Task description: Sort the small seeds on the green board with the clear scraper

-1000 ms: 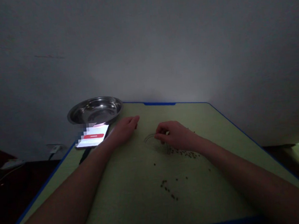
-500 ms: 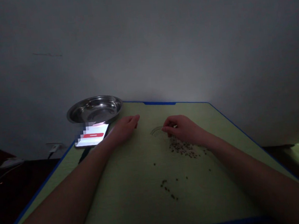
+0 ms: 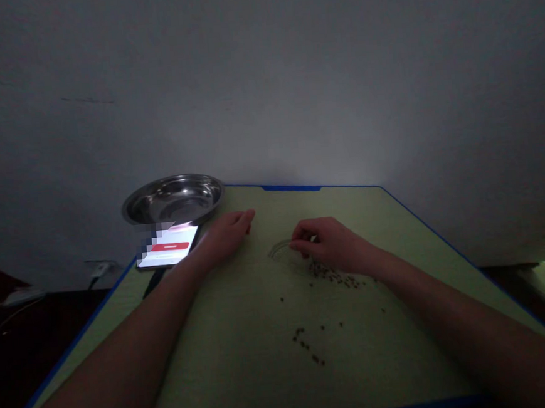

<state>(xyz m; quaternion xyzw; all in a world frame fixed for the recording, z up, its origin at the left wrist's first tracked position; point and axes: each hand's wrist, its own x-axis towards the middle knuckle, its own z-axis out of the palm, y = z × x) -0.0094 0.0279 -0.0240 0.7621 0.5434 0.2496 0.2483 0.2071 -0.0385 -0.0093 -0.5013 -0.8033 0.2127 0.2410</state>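
Note:
My right hand is closed in a pinch over the right-middle of the table. A thin, pale, curved strand runs left from its fingertips; whether it is thread or wire I cannot tell. Just below this hand, and partly hidden by it, lies a cluster of small dark bead-like pieces. My left hand rests on the table further left, fingers curled and thumb on top. Anything inside its grip is hidden. Several more dark pieces lie scattered nearer to me.
A shiny metal basin stands at the table's back left corner. In front of it lies a phone with a lit screen, beside my left wrist. The pale green table has blue edging and meets a grey wall.
My right hand has shifted slightly left and toward me. The strand's far end has swung left and lower. My left hand stays where it was.

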